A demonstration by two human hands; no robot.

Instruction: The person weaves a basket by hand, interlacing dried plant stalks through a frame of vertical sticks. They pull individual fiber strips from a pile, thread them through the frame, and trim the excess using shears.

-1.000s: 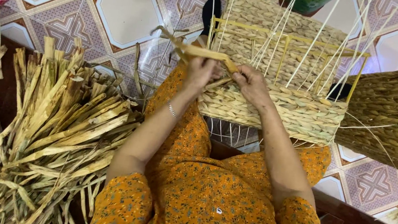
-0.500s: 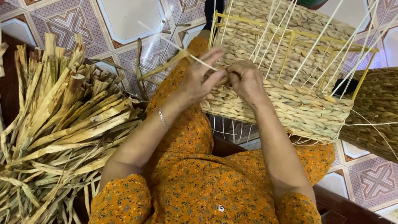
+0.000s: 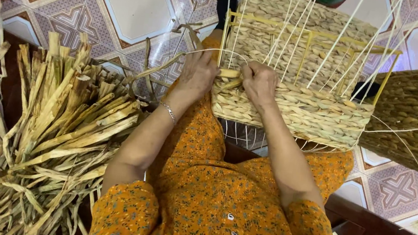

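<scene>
Since the earlier frame both hands have dropped to the weave's top edge, the left hand [image 3: 199,74] and right hand [image 3: 259,83] pinching one strand [image 3: 229,74] at the basket [image 3: 295,109] on the lap, where a slack pull could loosen the row.

Both hands press at the near corner of a half-woven basket [image 3: 295,109] on a yellow wire frame [image 3: 312,37]. The left hand [image 3: 197,73] grips a dried straw strand [image 3: 159,66]; the right hand [image 3: 259,82] pinches the weave. A pile of dried straw [image 3: 53,130] lies to the left.
</scene>
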